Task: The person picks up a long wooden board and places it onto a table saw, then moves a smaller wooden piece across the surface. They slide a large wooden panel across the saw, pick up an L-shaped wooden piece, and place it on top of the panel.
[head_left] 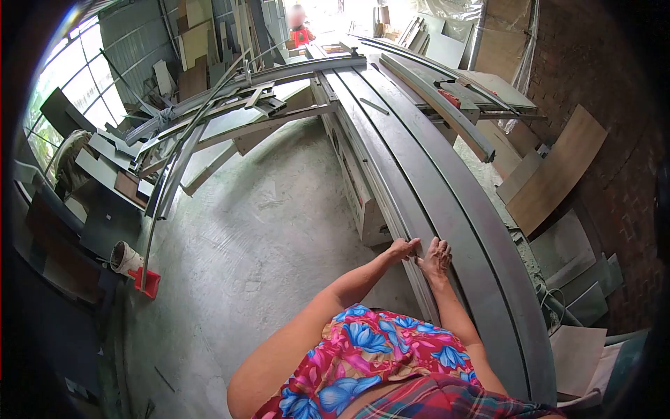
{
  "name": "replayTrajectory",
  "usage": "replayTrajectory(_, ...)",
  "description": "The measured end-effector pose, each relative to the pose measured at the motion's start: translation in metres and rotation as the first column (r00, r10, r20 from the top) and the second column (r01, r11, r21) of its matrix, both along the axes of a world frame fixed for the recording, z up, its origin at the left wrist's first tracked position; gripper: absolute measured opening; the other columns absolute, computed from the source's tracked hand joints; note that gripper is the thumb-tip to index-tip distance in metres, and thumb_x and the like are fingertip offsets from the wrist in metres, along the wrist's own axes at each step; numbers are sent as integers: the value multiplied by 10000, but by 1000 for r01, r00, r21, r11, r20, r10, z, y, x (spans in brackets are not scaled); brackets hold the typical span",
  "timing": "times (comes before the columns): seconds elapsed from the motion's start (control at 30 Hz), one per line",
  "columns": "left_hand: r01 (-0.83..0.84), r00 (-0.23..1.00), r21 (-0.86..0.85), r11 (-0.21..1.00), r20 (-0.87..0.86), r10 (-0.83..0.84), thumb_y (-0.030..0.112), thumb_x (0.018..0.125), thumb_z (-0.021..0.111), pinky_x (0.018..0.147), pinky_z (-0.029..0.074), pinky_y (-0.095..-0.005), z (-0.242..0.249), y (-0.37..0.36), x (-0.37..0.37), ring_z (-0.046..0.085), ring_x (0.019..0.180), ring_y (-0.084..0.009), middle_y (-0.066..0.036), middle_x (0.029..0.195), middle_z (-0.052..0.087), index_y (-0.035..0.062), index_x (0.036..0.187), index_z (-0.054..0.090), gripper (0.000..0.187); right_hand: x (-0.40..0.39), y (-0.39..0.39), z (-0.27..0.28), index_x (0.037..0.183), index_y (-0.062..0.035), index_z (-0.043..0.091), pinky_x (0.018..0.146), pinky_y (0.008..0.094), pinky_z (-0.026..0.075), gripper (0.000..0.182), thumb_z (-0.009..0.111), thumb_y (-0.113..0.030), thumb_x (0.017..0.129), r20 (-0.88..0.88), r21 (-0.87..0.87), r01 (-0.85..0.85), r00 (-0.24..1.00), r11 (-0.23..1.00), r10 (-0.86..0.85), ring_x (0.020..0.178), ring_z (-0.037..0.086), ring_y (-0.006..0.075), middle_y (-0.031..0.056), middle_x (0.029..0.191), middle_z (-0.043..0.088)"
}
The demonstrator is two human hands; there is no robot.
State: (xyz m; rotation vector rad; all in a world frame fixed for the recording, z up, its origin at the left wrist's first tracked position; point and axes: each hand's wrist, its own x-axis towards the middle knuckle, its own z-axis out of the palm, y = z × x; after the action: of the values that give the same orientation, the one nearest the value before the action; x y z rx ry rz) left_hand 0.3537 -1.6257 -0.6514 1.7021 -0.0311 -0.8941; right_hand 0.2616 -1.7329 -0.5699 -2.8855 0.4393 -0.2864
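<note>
A long grey metal machine table [447,174] with lengthwise grooves runs away from me. Both hands rest at its near left edge, close together. My left hand [403,249] is at the edge rail, its fingers drawn together and pointing toward the right hand; anything between them is too small to make out. Flat on the table surface lies my right hand [436,258], fingers somewhat apart, with nothing visible in it. Farther up the table, a short dark strip [374,106] lies across the metal.
A metal outrigger frame [279,119] extends left from the table. Leftover boards [112,164] lean at the left, near a bucket [126,258] and a red dustpan [148,282]. To the right, a brown board [558,167] leans by the brick wall. A person [299,21] is far back.
</note>
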Motion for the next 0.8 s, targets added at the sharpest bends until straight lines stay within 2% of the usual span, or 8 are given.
replayTrajectory(0.23,71,997,-52,996,10,-71,561,765,544,685,505,-347,3,3,-29,611,792,-270,-175,916,606,-41,1037,573,661,-29,-3,5,1053,-28,412,775,417,444,715,801,-310,524,-19,-29,17,1000,999,-18,964,470,330,148,978,466)
replayTrajectory(0.37,121,990,12,993,-73,-120,597,724,563,495,457,-294,3,34,-54,595,627,-184,-94,759,612,64,765,623,538,-39,-12,-1,1086,-36,396,807,413,428,735,806,-238,510,-48,-6,22,999,1000,-23,983,451,331,151,1004,454)
replayTrajectory(0.47,61,955,-42,997,-287,-71,576,740,554,508,443,-309,-44,80,-71,590,633,-204,-110,774,607,78,846,573,510,-47,-16,-2,1103,-35,392,811,418,428,743,806,-226,516,-54,-14,20,998,1000,-21,968,456,335,151,1007,454)
replayTrajectory(0.53,-238,702,-424,874,-697,-147,491,799,524,585,457,-362,-190,127,-67,596,754,-270,-153,891,601,70,974,532,455,-56,-17,-4,1099,-32,392,810,419,427,735,803,-217,520,-29,-25,10,1000,1000,-10,967,455,337,156,1006,455)
replayTrajectory(0.63,-258,865,151,954,-405,298,376,834,509,629,468,-395,-141,215,-122,585,843,-306,-161,961,587,74,1037,514,364,-59,-26,-5,1121,-22,383,816,425,423,742,795,-197,531,-51,7,-22,998,1000,23,977,451,347,172,1020,452)
replayTrajectory(0.67,-10,982,64,998,-187,22,388,822,540,629,480,-385,-202,273,-132,591,814,-282,-129,912,599,44,1019,518,398,-61,-29,-6,1127,-21,380,819,426,421,743,794,-193,534,-61,11,-18,998,1000,19,980,449,349,174,1024,451)
replayTrajectory(0.73,-215,954,165,963,-177,243,448,816,476,775,377,-361,-89,319,-192,506,942,-250,-127,1019,541,46,1077,483,479,-67,-29,-2,1139,-15,375,840,424,408,741,786,-178,545,-70,30,-1,998,1000,3,997,440,353,179,1033,447)
replayTrajectory(0.8,-356,927,109,928,-82,365,507,811,412,920,274,-336,112,324,-270,422,1071,-219,-124,1126,483,49,1135,448,562,-72,-32,-6,1150,-11,371,852,423,401,746,783,-172,549,-62,26,-8,998,1000,10,1008,433,352,180,1043,443)
